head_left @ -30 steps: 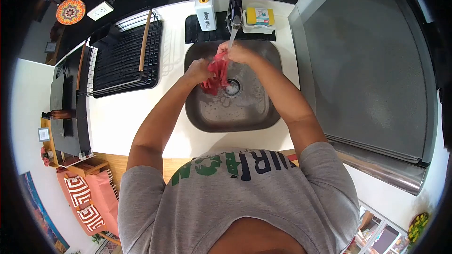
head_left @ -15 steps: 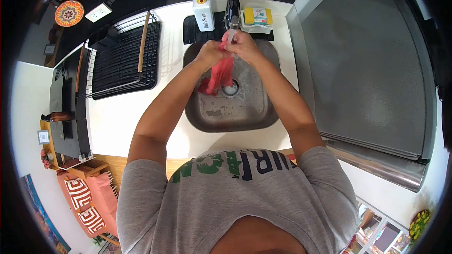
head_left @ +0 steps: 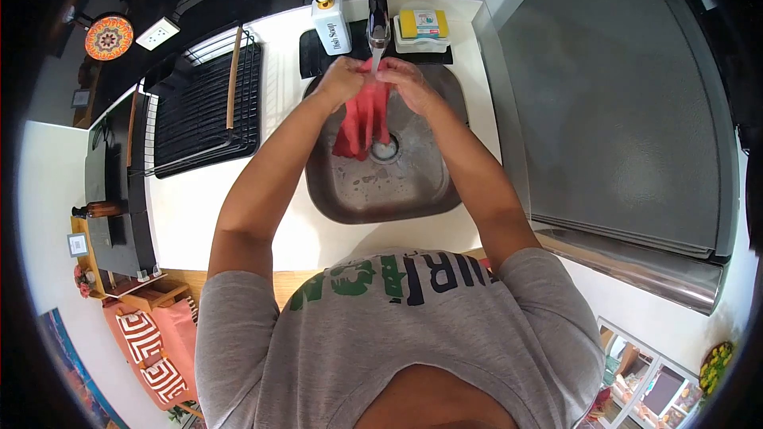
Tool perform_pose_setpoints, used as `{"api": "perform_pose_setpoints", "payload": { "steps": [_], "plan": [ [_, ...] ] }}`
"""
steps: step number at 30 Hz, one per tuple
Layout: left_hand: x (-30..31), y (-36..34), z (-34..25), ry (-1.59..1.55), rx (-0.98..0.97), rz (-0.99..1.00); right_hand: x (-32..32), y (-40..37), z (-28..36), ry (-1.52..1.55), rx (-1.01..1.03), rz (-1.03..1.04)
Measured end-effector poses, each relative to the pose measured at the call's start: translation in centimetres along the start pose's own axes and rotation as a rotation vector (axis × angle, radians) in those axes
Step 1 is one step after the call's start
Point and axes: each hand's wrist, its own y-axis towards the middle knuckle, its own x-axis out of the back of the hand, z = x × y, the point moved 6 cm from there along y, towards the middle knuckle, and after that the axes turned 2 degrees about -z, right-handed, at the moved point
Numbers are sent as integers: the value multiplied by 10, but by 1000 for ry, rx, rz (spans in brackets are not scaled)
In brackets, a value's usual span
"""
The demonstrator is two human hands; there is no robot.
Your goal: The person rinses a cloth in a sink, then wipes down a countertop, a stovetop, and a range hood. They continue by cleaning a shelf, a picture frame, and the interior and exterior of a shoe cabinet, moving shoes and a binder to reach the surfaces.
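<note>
The left hand (head_left: 342, 81) grips the red cloth (head_left: 367, 115) at its upper left edge, and the right hand (head_left: 408, 84) seems to pinch the upper right edge, although blur there makes this less sure. Half a second ago both hands were closer together; now they are more apart, and the cloth is spread wider. It hangs in the sink (head_left: 413, 197) beneath the running tap (head_left: 378, 30), its lower end beside the drain (head_left: 385, 149).
</note>
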Motion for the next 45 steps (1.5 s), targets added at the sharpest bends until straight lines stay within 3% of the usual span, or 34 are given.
{"api": "perform_pose_setpoints", "payload": {
  "steps": [2, 10, 15, 16, 18, 20, 22, 25, 26, 28, 29, 31, 34, 37, 39, 42, 45],
  "plan": [
    [17, -16, -25, -121, -97, -92, 2, -3, -11, -16, -44, 3],
    [61, -63, -81, -190, -134, -220, 27, -17, -100, -183, -277, 30],
    [66, -83, -89, -283, -166, -191, 47, 5, -143, -347, -357, -22],
    [65, -82, -79, -284, -165, -191, 43, 9, -139, -347, -359, -22],
    [54, -72, -46, -202, -172, -134, 26, 20, -99, -502, -22, -7],
    [39, -60, -3, -228, -115, -39, 22, 27, -81, -562, 4, 2],
    [22, -55, 32, 132, 27, 47, 18, 29, -62, -623, 32, 11],
    [3, -30, 86, 409, -33, 95, 7, 27, -31, -589, 1, 57],
    [0, -27, 82, 408, -34, 99, 1, 25, -21, -602, 19, 98],
    [0, -24, 46, 359, -325, -170, -9, 23, -5, -615, 36, 136],
    [-2, -24, 26, 320, -248, -102, -11, 25, -1, -702, 52, 163],
    [-2, 8, 44, 264, -271, -57, -14, 26, 6, -788, 68, 186],
    [-4, 0, 10, 203, -190, 116, -10, 27, 7, -674, -29, 117],
    [3, -19, -27, 346, -212, -48, -11, 23, 14, -541, 130, 26],
    [12, -21, -39, 350, -398, -184, -8, 21, 3, -202, 33, -37],
    [25, -25, -55, 268, -492, -300, -15, 9, 6, 73, 21, -20],
    [40, -40, -81, 89, -443, -278, -14, 3, -8, 39, -67, -15]
  ]
}}
